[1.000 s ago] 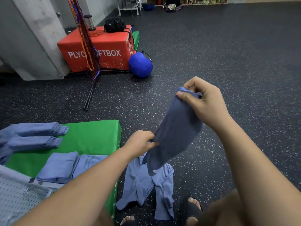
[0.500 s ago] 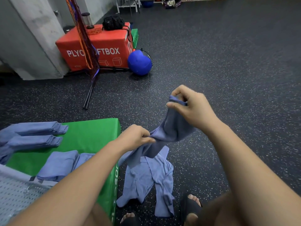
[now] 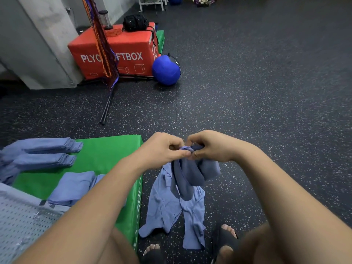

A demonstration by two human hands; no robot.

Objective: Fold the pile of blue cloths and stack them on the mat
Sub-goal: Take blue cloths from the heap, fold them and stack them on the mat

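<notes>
1. 2 hands meet in mid-air above the floor. The left hand (image 3: 162,149) and the right hand (image 3: 211,147) both pinch the bunched top edge of 1 blue cloth (image 3: 190,176), thumbs almost touching.
2. That cloth hangs doubled below the hands, just right of the green mat (image 3: 106,155).
3. Under it, a crumpled pile of loose cloths (image 3: 171,208) lies on the floor against the mat's side; I cannot tell how many.
4. On the mat sit 2 long folded stacks (image 3: 43,144) at the far left and 1 folded bundle (image 3: 73,187) nearer, partly hidden by the left forearm.
5. Beyond stand 1 red box (image 3: 122,54) and 1 blue ball (image 3: 166,70), touching.
</notes>
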